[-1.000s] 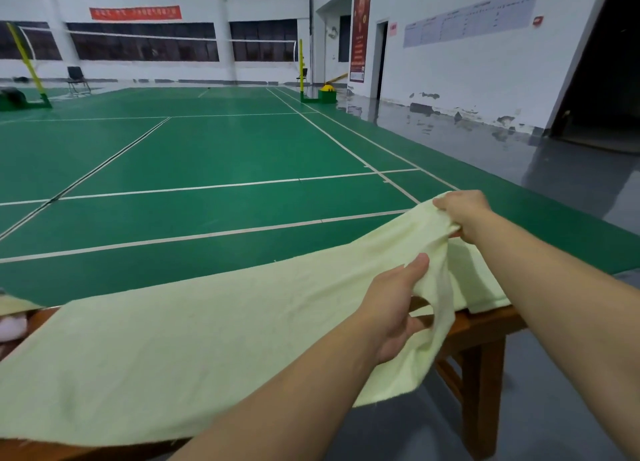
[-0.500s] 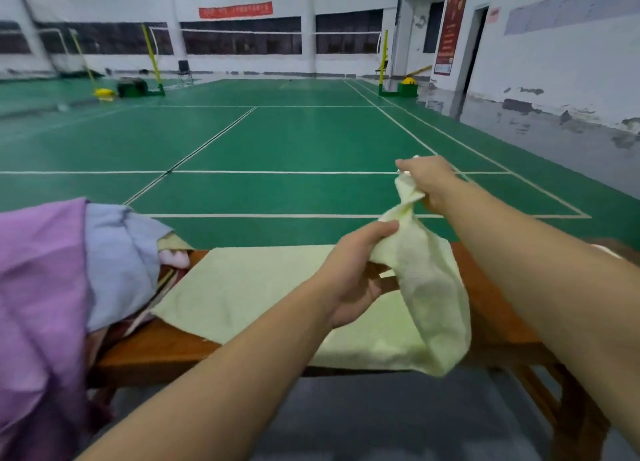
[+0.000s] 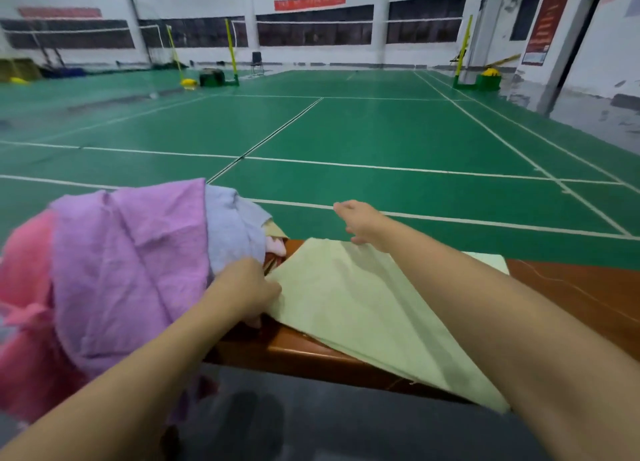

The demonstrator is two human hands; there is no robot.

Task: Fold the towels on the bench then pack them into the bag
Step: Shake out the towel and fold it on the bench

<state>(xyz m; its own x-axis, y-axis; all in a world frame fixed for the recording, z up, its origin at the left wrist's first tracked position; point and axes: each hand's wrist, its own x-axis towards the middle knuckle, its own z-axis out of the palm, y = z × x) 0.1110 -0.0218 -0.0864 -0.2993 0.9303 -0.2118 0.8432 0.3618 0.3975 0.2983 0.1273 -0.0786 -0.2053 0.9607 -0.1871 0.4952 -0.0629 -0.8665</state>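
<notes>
A pale yellow towel (image 3: 349, 301) lies doubled over on the brown wooden bench (image 3: 585, 294), its near corner hanging over the front edge. My left hand (image 3: 247, 289) grips the towel's near left corner with curled fingers. My right hand (image 3: 363, 223) reaches over the far edge with fingers stretched out, the thumb touching the towel's far left edge. To the left sits a heap of other towels: purple (image 3: 131, 252), pink (image 3: 24, 287) and light blue (image 3: 232, 225). No bag is in view.
Beyond the bench spreads a green badminton court (image 3: 363, 131) with white lines, net posts and a chair by the far wall. Grey floor (image 3: 311, 426) lies in front of the bench. Bare bench wood shows to the right of the towel.
Both hands carried the towel's right end leftward and laid it over the left end, doubling it. The right hand's pinch has loosened. My view has swung left, showing the towel heap.
</notes>
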